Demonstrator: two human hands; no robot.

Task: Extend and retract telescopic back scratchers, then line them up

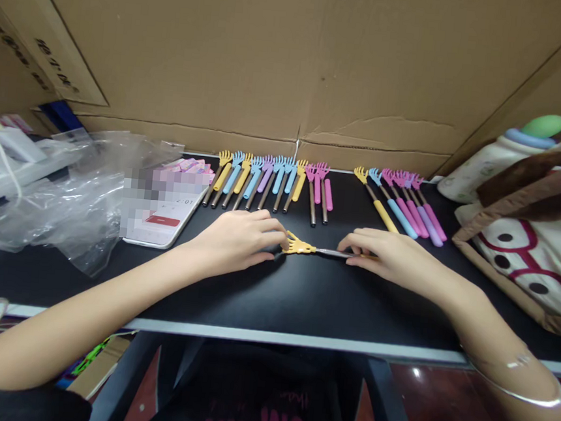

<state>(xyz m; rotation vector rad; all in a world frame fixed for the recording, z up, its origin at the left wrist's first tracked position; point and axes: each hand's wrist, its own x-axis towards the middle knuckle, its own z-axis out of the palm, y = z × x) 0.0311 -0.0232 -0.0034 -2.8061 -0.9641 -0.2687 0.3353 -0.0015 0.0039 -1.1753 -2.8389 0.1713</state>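
You have the yellow back scratcher [307, 247] lying flat on the black desk [277, 295], right between your two hands, in the near-middle of the surface. Its long axis runs left to right across your view: the claw head points left and the thin metal shaft runs off to the right. Your left hand [238, 241] sits at the claw end, fingers curled with the fingertips pinching the head; your right hand [385, 254] lies over the other end, fingers closed together on the shaft, hiding the handle. Both hands touch it, so neither is the nearer one; each owns one end. Farther back, near the cardboard wall [293, 61], you see two rows of the same tools with claws pointing away from you: a bigger row [270, 182] to the left in yellow, blue, purple and pink, and a smaller row [403, 205] to the right, its handles slanting toward the near right. On the writing: the phone [165, 213] to the left of your left hand has its screen partly blurred, and a timer reading that seems to be 2:01 is all you can make out. The dark bag [263, 405] below the desk edge shows pink letters, partly cut off, that look like "SMART" seen upside down. The print on the cardboard at far left is too blurred to read. A crumpled clear plastic bag [66, 185] lies left of the phone, and a printed cloth bag [528, 239] stands at the right.
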